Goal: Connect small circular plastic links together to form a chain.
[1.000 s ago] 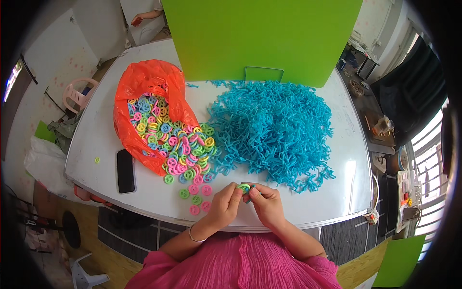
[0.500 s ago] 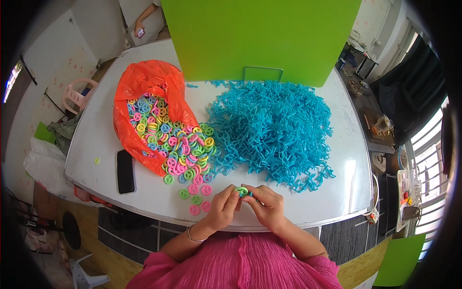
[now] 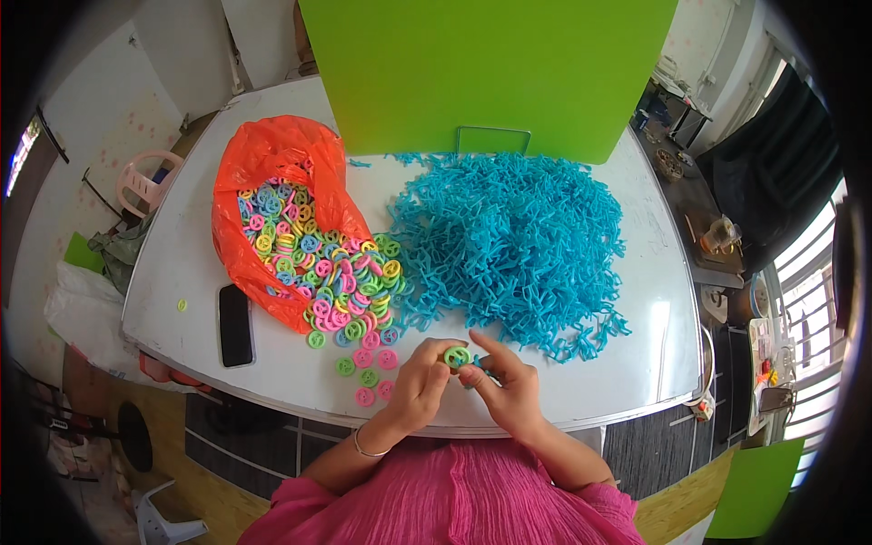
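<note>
Between the thumb and fingers of my left hand (image 3: pixel 421 381) is a small green plastic wheel (image 3: pixel 457 356), its spoked face turned up. My right hand (image 3: pixel 510 391) is close against the wheel's right side, thumb touching its edge and index finger raised. A bit of a small blue plastic piece (image 3: pixel 479 361) shows among its fingers; most of it is hidden. Several loose pink and green wheels (image 3: pixel 366 379) lie left of my hands. Beyond them, wheels of mixed colours (image 3: pixel 336 300) spill from a red plastic bag (image 3: pixel 238 191). A large heap of blue forked plastic pieces (image 3: pixel 518 245) covers the middle right.
A black phone (image 3: pixel 236 325) lies on the white table (image 3: pixel 173 263), left of the bag's mouth. One small green wheel (image 3: pixel 182 305) sits alone near the left edge. Behind the heap stands a tall green board (image 3: pixel 490 73) with a metal wire frame (image 3: pixel 493 139) at its base.
The green wheel has turned face-up in my left fingers. My right fingers have opened a little and the index finger has lifted. An arm holding a phone has left the background.
</note>
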A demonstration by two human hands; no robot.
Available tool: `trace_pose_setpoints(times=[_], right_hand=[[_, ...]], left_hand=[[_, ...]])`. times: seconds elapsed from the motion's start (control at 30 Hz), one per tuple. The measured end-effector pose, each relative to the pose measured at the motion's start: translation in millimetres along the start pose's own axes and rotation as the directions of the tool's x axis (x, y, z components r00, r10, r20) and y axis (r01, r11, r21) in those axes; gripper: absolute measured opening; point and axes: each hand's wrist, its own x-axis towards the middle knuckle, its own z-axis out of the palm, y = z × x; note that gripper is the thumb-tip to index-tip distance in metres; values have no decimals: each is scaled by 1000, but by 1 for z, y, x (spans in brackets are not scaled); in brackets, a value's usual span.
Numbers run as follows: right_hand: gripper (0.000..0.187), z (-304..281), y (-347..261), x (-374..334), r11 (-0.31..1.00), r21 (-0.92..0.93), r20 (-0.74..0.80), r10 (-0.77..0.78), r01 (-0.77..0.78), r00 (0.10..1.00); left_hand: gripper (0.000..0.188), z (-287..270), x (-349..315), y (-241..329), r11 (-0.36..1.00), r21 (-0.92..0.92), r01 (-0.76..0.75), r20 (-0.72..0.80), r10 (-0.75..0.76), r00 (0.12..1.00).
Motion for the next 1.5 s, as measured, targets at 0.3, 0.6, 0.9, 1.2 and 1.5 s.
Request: trace_pose_setpoints(times=[0.3,0.6,0.9,1.2,1.5], right_hand=[[56,-33,-5,4,932,-188,135,-288,310,948],[16,-34,-17,14,556,-289,373,-685,780,626],[19,-22,7,0,882,460,244,-20,-98,970],[20,-15,4,9,819,461,343,192,-343,920],[16,-9,7,12,828,497,316,108,-261,942]], left_hand=[[24,-17,5,-5,731,-432,529,112,-538,835],[28,-16,-13,9,878,-128,461,139,-444,885],[24,-114,-13,-3,483,850,211,-280,75,957],[24,-106,4,-10,649,729,218,-283,-3,959],[10,-23,3,4,694,-403,596,135,-599,789]])
